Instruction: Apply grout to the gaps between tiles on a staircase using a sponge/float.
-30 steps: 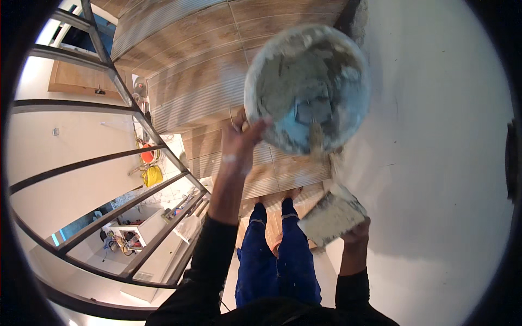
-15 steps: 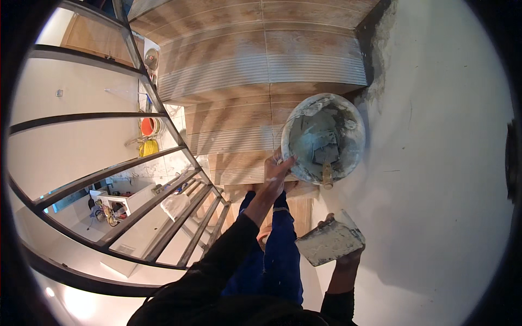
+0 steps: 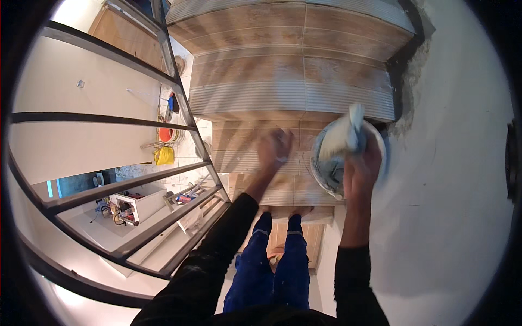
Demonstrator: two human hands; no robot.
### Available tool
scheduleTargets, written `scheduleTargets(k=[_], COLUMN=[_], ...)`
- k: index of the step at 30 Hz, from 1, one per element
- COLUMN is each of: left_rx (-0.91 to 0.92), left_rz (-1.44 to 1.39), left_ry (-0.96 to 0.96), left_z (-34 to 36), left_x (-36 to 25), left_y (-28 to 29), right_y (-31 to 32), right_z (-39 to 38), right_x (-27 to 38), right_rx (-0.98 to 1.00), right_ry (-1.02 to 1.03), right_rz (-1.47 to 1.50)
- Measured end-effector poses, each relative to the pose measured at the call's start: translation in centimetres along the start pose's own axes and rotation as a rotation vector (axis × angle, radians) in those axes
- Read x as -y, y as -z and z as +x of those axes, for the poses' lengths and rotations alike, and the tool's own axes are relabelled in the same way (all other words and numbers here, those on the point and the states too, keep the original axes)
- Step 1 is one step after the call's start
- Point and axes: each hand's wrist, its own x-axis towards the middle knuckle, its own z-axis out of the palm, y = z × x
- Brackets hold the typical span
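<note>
My right hand [image 3: 363, 168] is closed around a plastering trowel [image 3: 340, 140], whose flat pale blade is smeared with plaster and blurred by motion. It is over a round plaster-caked bucket [image 3: 382, 142] standing on a stair tread against the wall. Grey-white plaster shows in part inside the bucket; the trowel and hand cover the rest. Left of the bucket, apart from it, my left hand [image 3: 276, 148] hangs above the steps. Its fingers are too smeared to read.
Wood-look stair steps [image 3: 247, 70] with ribbed edges rise ahead. A dark metal railing [image 3: 103, 118] runs along the left, with a yellow bag [image 3: 163, 156] and an orange-red bucket [image 3: 165, 134] on the floor below. A pale wall [image 3: 435, 217] stands on the right.
My left hand has let go of the bucket rim and moved up, away from it. My right hand has brought the trowel up from below the bucket to over it. The view has shifted.
</note>
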Motion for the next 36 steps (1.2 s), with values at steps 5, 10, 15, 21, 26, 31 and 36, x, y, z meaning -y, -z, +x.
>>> scheduleTargets(k=[5, 10, 15, 21, 26, 31, 36], left_rx=[-0.413, -0.43, -0.382, -0.371, -0.345, -0.34, -0.3], left_rz=[0.246, 0.485, 0.474, 0.438, 0.451, 0.487, 0.462], left_ry=[-0.164, -0.101, -0.056, -0.02, 0.006, -0.006, 0.03], left_z=[14.5, 17.9, 17.7, 17.8, 17.8, 18.0, 17.7], left_x=[3.4, 6.7, 5.5, 5.5, 5.7, 5.1, 5.6], left_y=[11.3, 10.0, 10.0, 9.9, 10.8, 10.3, 10.8], right_y=[-9.0, -13.7, -16.8, -19.0, -19.0, -21.9, -26.6], right_z=[13.2, 20.8, 24.5, 26.8, 24.0, 24.8, 22.5], right_x=[-3.6, -7.3, -9.2, -12.0, -13.1, -10.4, -11.9], right_rx=[-0.007, -0.116, -0.162, -0.197, -0.184, -0.398, -0.259], right_ry=[0.651, 0.914, 1.113, 1.181, 0.926, 0.636, 0.569], right_rz=[-0.572, -0.711, -0.796, -0.963, -0.78, -0.282, -0.432])
